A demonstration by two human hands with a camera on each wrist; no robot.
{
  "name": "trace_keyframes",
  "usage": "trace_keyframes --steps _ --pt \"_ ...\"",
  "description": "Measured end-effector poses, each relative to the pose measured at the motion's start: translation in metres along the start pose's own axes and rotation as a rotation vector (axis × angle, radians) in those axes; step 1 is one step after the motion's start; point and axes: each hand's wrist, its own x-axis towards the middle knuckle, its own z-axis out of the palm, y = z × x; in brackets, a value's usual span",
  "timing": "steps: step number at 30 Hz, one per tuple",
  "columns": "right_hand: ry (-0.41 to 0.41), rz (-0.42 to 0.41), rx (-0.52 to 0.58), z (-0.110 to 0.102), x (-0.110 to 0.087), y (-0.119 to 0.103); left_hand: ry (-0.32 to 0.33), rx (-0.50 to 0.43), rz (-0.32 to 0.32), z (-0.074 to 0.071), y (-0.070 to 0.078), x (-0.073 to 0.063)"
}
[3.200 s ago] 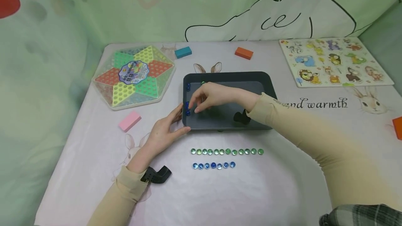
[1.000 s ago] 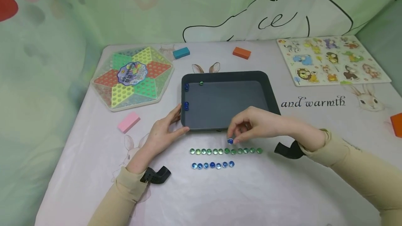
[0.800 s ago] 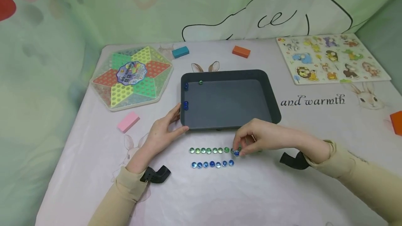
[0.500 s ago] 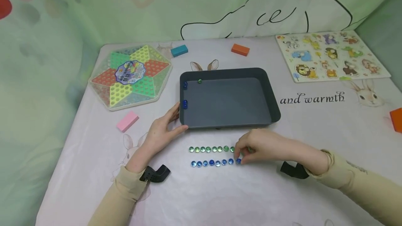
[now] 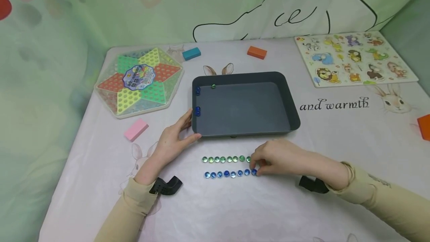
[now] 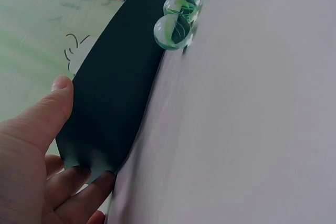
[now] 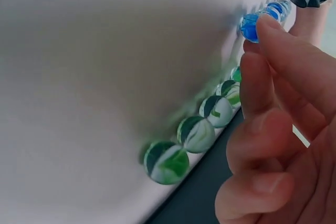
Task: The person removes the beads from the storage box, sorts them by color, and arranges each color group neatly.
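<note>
Thumb and index finger of my right hand [image 5: 280,156] pinch a blue marble [image 7: 249,28] at the right end of a row of blue marbles [image 5: 226,173] on the tablecloth. Just behind runs a row of green marbles [image 5: 223,159], its right part hidden by that hand in the head view. My left hand [image 5: 173,141] holds the near left corner of a dark grey tray [image 5: 245,104], thumb at the rim and fingers round the outside of the left wall. Inside the tray, several blue marbles [image 5: 198,111] lie along the left wall, and one green marble [image 5: 213,86] sits near the back.
A hexagonal Chinese checkers set [image 5: 139,81] lies at the back left, an animal puzzle board [image 5: 356,59] at the back right. Around the tray are a pink block [image 5: 136,130], a teal block [image 5: 192,53] and an orange block [image 5: 256,52]. Another orange piece [image 5: 424,127] is at the right edge.
My right hand has carried a blue marble from the tray's left side to the right end of the blue row. My left hand has stayed at the tray corner.
</note>
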Motion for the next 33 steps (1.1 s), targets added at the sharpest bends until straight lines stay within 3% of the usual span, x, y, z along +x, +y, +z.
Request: trace_keyframes --steps 10,16,20,25,33 --pt "-0.009 0.029 0.083 -0.017 0.007 -0.001 0.003 0.002 0.002 -0.003 0.001 0.0" --pt "-0.028 -0.045 0.256 -0.046 0.021 -0.001 0.006 0.008 0.004 -0.003 -0.001 0.0" --pt "-0.025 -0.077 0.327 -0.068 0.037 0.002 0.007 0.005 0.014 -0.002 -0.002 0.0" --pt "-0.032 -0.031 0.376 -0.092 0.065 0.005 0.011 0.003 0.023 -0.002 -0.003 0.0" --pt "-0.032 0.002 0.535 -0.106 0.104 0.018 0.008 -0.005 0.03 -0.001 -0.001 0.0"
